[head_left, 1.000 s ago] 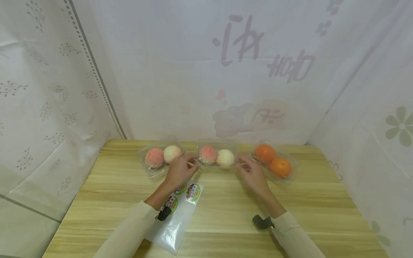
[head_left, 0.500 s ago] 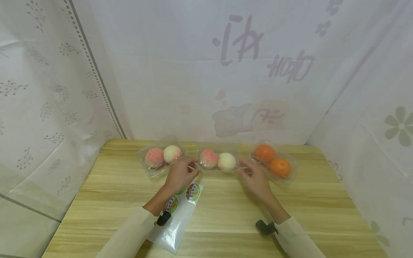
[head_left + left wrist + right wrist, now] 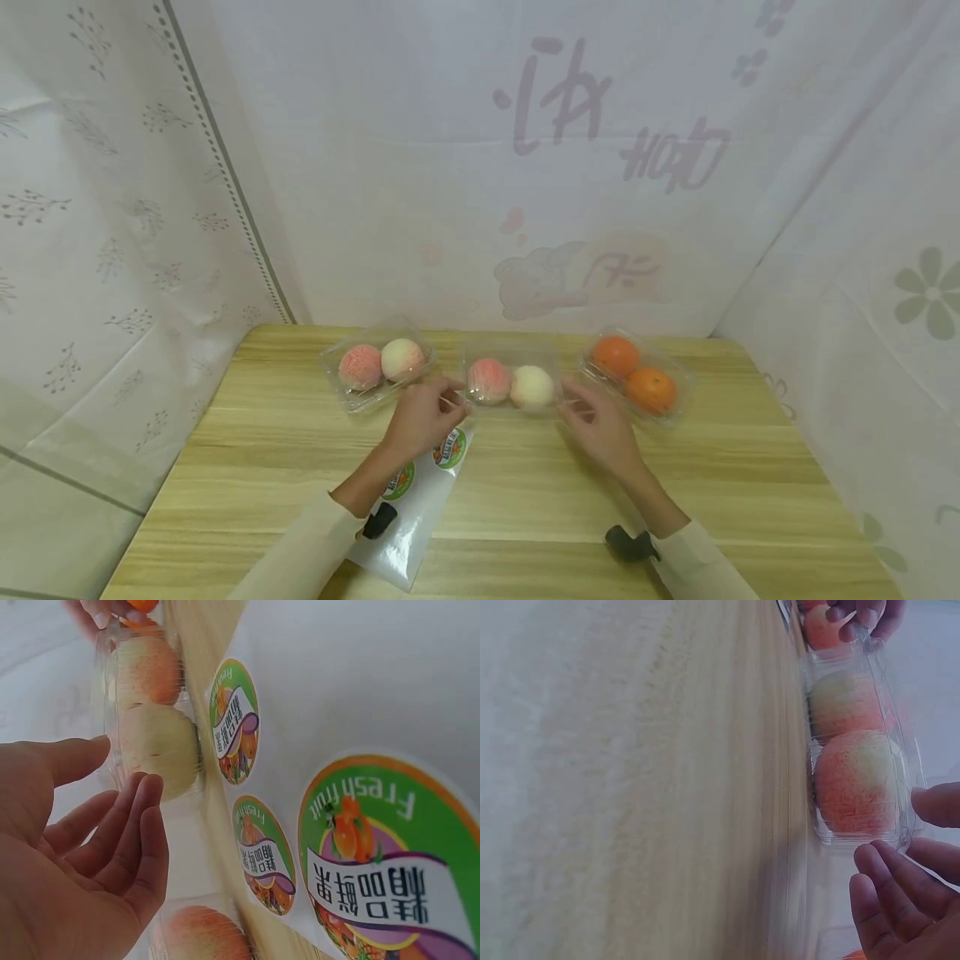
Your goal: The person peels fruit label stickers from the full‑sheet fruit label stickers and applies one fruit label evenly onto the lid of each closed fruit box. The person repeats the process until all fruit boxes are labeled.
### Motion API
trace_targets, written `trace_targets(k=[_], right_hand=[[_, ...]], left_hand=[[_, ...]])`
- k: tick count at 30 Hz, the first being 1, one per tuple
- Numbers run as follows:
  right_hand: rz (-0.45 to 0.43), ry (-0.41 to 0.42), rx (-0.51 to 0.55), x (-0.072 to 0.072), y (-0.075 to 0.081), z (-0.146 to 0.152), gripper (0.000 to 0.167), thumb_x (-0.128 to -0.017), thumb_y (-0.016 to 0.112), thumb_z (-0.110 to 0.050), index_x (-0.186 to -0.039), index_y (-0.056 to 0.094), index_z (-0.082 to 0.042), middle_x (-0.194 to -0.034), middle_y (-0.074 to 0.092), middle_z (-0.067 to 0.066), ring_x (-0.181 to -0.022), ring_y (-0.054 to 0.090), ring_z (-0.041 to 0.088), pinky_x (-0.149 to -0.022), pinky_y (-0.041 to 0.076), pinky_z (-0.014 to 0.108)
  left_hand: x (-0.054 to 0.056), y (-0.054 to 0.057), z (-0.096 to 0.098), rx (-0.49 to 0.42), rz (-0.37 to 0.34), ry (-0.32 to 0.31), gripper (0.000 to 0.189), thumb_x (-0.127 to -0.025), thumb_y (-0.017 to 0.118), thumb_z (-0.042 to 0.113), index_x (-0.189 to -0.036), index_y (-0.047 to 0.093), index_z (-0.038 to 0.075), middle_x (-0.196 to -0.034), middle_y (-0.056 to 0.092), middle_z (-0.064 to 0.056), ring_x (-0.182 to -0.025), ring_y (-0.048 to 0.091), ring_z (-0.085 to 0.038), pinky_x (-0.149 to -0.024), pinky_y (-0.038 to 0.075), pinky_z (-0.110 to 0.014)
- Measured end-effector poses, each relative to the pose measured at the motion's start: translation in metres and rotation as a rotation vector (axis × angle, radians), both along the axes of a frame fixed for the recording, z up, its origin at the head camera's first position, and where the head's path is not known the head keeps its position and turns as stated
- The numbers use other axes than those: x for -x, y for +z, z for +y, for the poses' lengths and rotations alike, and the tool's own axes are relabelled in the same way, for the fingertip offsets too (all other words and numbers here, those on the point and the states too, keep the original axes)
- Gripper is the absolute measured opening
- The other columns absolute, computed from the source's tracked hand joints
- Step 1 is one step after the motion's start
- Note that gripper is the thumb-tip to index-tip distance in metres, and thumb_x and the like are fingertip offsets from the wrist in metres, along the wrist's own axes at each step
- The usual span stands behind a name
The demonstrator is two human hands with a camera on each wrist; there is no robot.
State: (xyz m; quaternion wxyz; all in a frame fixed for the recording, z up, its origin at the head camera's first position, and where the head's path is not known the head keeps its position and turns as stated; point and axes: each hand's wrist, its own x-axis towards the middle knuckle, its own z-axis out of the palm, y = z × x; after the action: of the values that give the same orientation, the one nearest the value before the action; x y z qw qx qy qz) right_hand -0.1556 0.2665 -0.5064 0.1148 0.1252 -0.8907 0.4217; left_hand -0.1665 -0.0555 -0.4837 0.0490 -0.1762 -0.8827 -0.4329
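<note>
In the head view a clear plastic fruit box [image 3: 512, 400] with two peaches, one pink [image 3: 489, 382] and one pale [image 3: 532, 387], sits between my hands. My left hand [image 3: 422, 421] holds the box's left end by the rim, thumb above and fingers below. At the right end my right hand [image 3: 603, 425] does likewise; the right wrist view shows its thumb [image 3: 937, 806] on the rim. Under my left forearm lies a sheet of round fruit stickers [image 3: 420, 525], seen close up in the left wrist view with a large "Fresh fruit" sticker [image 3: 375, 847].
To the left stands another clear box [image 3: 360, 407] with two peaches. A third clear box [image 3: 686, 379] holding two oranges [image 3: 651, 391] is at the right. All are near the back of the wooden table [image 3: 540, 517], before a white patterned cloth [image 3: 420, 208].
Both hands have drawn the middle peach box a short way toward me and slightly right. The boxes on either side and the sticker sheet stay put.
</note>
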Motion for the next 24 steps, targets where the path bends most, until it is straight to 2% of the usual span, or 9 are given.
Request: trace_targets(k=[5, 9, 16, 24], right_hand=[[0.03, 0.021, -0.012, -0.004, 0.001, 0.003, 0.04, -0.099, 0.08, -0.005, -0.138, 0.072, 0.003, -0.136, 0.073, 0.022, -0.098, 0.078, 0.033, -0.081, 0.064, 0.036], [0.011, 0.009, -0.024, -0.009, 0.003, 0.004, 0.039, -0.1, 0.081, -0.007, -0.136, 0.073, 0.004, -0.133, 0.074, 0.022, -0.098, 0.078, 0.033, -0.08, 0.064, 0.034], [0.013, -0.007, -0.04, -0.019, 0.009, 0.004, 0.037, -0.098, 0.081, -0.006, -0.132, 0.074, 0.007, -0.122, 0.078, 0.023, -0.096, 0.078, 0.035, -0.077, 0.064, 0.033], [0.012, 0.016, -0.061, -0.028, 0.01, 0.007, 0.036, -0.098, 0.081, -0.006, -0.132, 0.074, 0.006, -0.117, 0.08, 0.018, -0.093, 0.078, 0.034, -0.076, 0.064, 0.032]], left_hand=[[-0.004, 0.001, 0.0, -0.023, -0.02, -0.007, 0.03, -0.097, 0.084, 0.009, -0.124, 0.078, -0.002, -0.096, 0.082, -0.008, -0.081, 0.08, -0.02, -0.071, 0.065, -0.033], [-0.008, 0.001, 0.0, -0.037, -0.046, -0.014, 0.031, -0.096, 0.084, 0.009, -0.125, 0.077, -0.002, -0.095, 0.081, -0.006, -0.081, 0.08, -0.017, -0.07, 0.064, -0.03], [-0.013, 0.002, -0.001, -0.045, -0.08, -0.026, 0.032, -0.096, 0.084, 0.01, -0.126, 0.077, -0.001, -0.095, 0.081, -0.005, -0.081, 0.078, -0.016, -0.068, 0.062, -0.029], [-0.022, 0.001, -0.001, -0.054, -0.083, -0.051, 0.03, -0.096, 0.086, 0.01, -0.123, 0.077, 0.0, -0.091, 0.08, -0.002, -0.079, 0.077, -0.014, -0.069, 0.062, -0.028]])
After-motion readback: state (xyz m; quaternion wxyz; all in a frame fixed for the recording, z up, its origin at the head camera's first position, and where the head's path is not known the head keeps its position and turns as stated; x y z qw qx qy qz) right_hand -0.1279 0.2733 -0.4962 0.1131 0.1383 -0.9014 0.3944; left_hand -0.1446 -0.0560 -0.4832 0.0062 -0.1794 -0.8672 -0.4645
